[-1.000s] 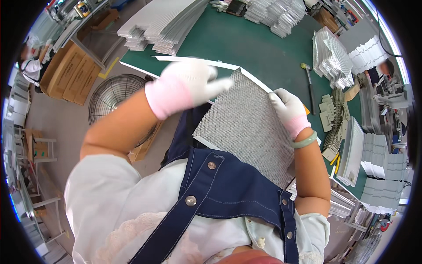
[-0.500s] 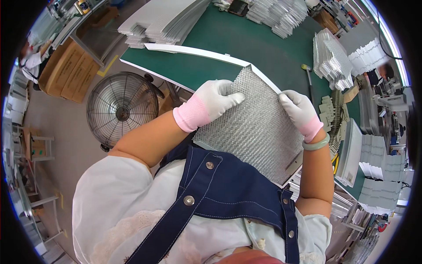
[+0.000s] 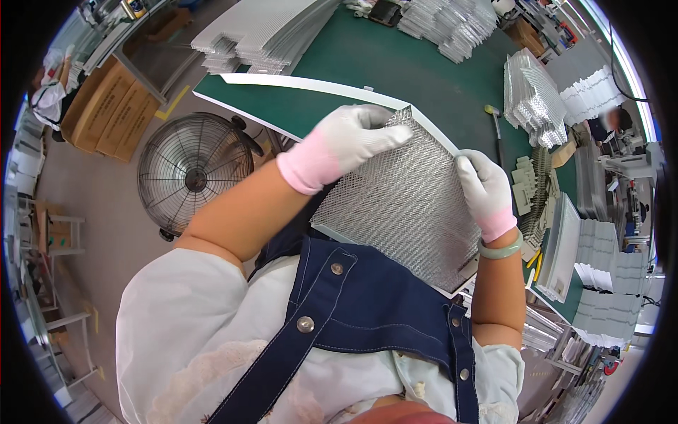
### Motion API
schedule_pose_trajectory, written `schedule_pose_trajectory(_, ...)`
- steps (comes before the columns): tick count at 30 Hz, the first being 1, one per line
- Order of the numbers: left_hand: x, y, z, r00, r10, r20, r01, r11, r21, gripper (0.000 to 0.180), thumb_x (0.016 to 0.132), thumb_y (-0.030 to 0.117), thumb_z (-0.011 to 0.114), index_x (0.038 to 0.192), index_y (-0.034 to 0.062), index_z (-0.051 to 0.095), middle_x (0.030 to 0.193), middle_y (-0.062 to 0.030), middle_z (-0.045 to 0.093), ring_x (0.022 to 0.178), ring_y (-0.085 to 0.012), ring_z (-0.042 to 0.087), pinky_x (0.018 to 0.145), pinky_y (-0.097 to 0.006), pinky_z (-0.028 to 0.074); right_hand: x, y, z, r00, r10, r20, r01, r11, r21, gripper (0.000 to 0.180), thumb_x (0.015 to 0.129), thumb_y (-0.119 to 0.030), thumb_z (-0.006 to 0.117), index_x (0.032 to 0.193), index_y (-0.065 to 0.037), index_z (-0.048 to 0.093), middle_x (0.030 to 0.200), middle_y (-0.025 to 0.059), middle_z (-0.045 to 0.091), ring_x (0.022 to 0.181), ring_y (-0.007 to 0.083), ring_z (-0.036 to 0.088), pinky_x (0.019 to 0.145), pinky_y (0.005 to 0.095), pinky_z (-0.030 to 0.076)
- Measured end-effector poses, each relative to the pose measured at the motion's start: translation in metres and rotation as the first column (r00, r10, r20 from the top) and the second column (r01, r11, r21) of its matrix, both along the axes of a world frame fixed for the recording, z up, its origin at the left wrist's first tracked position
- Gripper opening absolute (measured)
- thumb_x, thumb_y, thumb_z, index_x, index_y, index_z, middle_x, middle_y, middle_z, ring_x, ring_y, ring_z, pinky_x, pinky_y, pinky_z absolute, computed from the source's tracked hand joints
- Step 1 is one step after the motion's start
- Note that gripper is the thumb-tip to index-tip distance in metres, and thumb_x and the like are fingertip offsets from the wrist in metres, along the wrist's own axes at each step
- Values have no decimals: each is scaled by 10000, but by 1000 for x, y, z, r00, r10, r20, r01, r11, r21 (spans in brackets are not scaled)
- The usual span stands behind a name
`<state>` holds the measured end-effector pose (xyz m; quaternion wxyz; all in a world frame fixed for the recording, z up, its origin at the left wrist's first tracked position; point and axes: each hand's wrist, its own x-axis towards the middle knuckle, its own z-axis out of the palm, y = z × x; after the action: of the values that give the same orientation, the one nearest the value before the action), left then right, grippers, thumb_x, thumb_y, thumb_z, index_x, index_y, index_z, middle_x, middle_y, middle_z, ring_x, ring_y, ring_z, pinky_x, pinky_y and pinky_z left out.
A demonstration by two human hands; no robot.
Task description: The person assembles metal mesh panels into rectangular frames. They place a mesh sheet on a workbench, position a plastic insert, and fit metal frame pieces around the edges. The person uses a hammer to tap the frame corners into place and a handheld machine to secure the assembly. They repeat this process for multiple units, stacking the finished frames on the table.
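Observation:
A silver metal mesh panel (image 3: 402,205) leans toward my apron, its upper right side lying along a thin white frame strip (image 3: 432,128). Bent at the mesh corner, the white strip has another long arm (image 3: 311,84) reaching left over the green table. My left hand (image 3: 353,140), in a white glove with a pink cuff, grips the mesh close to that corner, thumb on top and fingertips partly hidden. My right hand (image 3: 484,185), gloved the same way, is closed round the panel's right edge and the white strip, its thumb on the near face.
Stacked white sheets (image 3: 265,32) and silver mesh stacks (image 3: 533,99) stand on the green table (image 3: 431,81). A hammer-like tool (image 3: 497,134) lies right of the panel, near beige plastic pieces (image 3: 522,185). A floor fan (image 3: 195,178) stands at the left beside cardboard boxes (image 3: 113,113).
My left hand has moved up and right along the mesh, nearer the corner. My right hand has slipped slightly lower with the panel's edge, and the white strip's left end has shifted left.

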<state>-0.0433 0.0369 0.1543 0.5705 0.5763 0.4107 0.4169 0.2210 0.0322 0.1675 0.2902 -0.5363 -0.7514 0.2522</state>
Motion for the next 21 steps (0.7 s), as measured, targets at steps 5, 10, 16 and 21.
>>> schedule_pose_trajectory(5, 21, -6, -5, 979, 97, 178, -108, 993, 50, 297, 892, 185, 723, 1082, -41, 697, 931, -4, 692, 839, -56, 601, 782, -207, 479, 9, 1, 0, 1000, 20, -8, -20, 999, -28, 268, 965, -247, 567, 1035, -14, 679, 747, 89, 632, 698, 173, 613, 677, 299, 484)
schedule_pose_trajectory(10, 23, -4, -5, 989, 142, 48, -141, 990, -26, 268, 910, 197, 693, 1037, -38, 713, 905, -11, 698, 829, -62, 608, 775, -220, 488, -5, -10, -3, 975, -40, 218, -23, 960, 278, 273, 960, -264, 580, 1058, -27, 675, 762, 127, 641, 716, 247, 637, 696, 323, 495)
schedule_pose_trajectory(16, -1, 9, -3, 975, -126, -184, 141, 988, 68, 600, 916, 404, 650, 1216, -113, 593, 1095, -190, 693, 981, -215, 660, 879, -303, 508, 13, -6, -5, 992, -81, 94, 84, 996, -28, 293, 956, -301, 607, 1013, -20, 665, 723, 82, 617, 660, 191, 596, 647, 312, 481)
schedule_pose_trajectory(21, -37, 17, -14, 863, -309, -400, 378, 920, 104, 680, 884, 424, 588, 1304, -106, 518, 1223, -235, 628, 1178, -287, 590, 1047, -348, 426, 61, -1, 20, 932, -357, -59, 362, 919, 157, 288, 970, -286, 621, 1014, -6, 670, 768, -21, 588, 707, 43, 509, 620, 216, 409)
